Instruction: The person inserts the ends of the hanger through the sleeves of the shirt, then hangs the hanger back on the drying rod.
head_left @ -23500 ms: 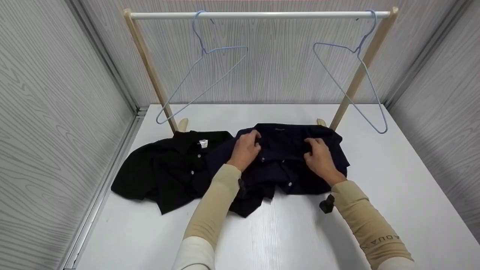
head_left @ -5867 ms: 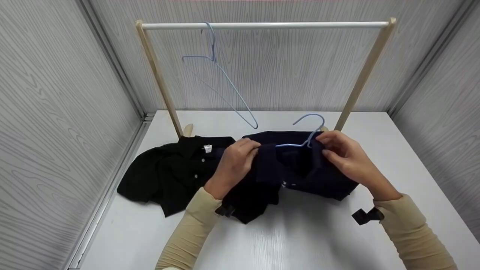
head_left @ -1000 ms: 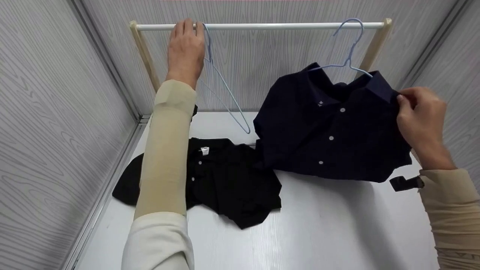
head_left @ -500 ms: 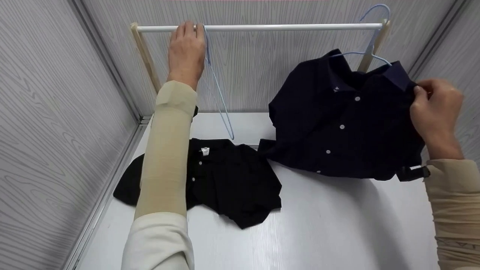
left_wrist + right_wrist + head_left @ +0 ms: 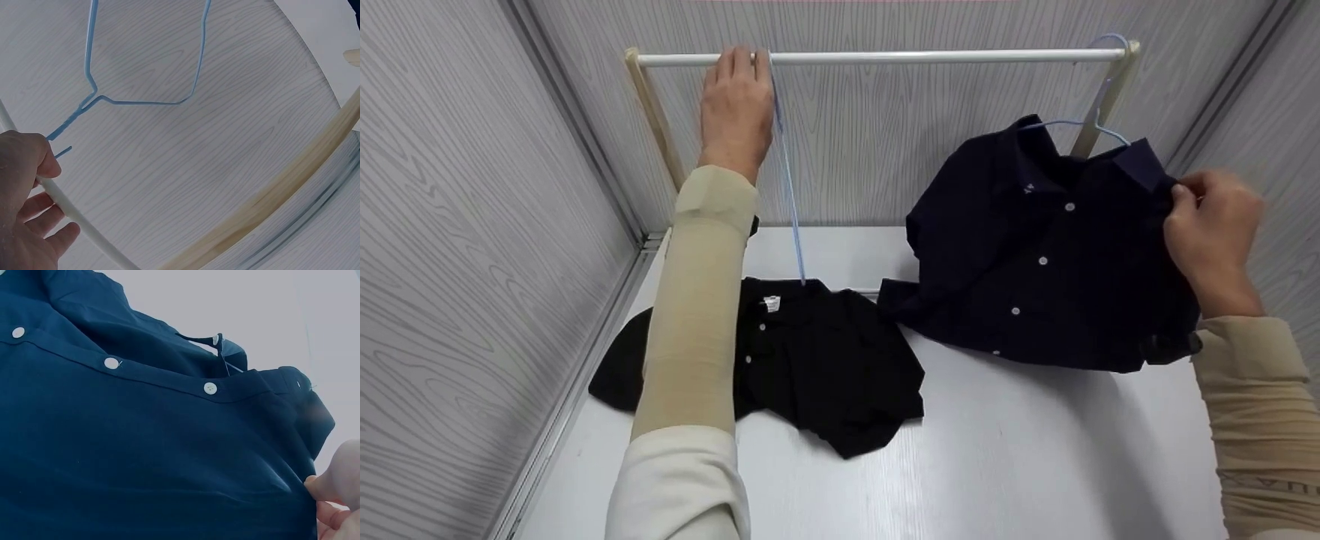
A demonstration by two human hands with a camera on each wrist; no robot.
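Observation:
My left hand [image 5: 737,109] grips the white rail [image 5: 930,56] of a clothes rack near its left end, thumb and fingers on opposite sides of it. Beside that hand, a bare blue hanger [image 5: 84,107] hangs from the rail, seen edge-on from the head. My right hand [image 5: 1215,225] pinches the shoulder of a navy button-up shirt [image 5: 982,240], which is on a second blue hanger [image 5: 1099,120]. This hanger's hook is over the rail's right end; whether it bears on the rail I cannot tell. In the right wrist view, thumb and fingers hold the shirt's edge [image 5: 270,455].
A black shirt [image 5: 840,367] with a white label lies on the white table [image 5: 960,465], partly hidden by my left forearm. Wooden posts [image 5: 656,112] carry the rail. Grey wood-grain walls [image 5: 457,225] enclose the table on the left, back and right.
Since the oldest frame, the navy shirt has left the table and gone onto a hanger. Over the last second it rose rightward, then dipped slightly at the rail. The bare hanger turned edge-on.

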